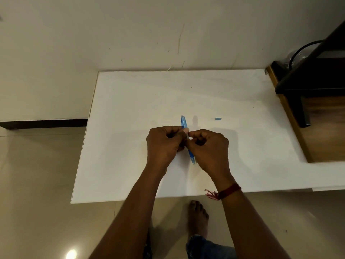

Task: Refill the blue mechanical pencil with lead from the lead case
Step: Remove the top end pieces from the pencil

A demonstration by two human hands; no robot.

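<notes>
The blue mechanical pencil [183, 122] is held nearly upright over the white table [130, 109], its tip [193, 161] pointing down towards me. My left hand [164, 144] is closed around the pencil's middle from the left. My right hand [209, 146] meets it from the right, thumb and forefinger pinched at a small pale pink piece [186, 130] against the barrel. This looks like the lead case, but most of it is hidden. A small blue cap [218, 119] lies on the table to the right, apart from both hands.
A dark stand on a wooden surface [317, 101] borders the table on the right, with a black cable behind it. The wall runs along the far edge. Below the near edge are a tiled floor and my bare foot [197, 217].
</notes>
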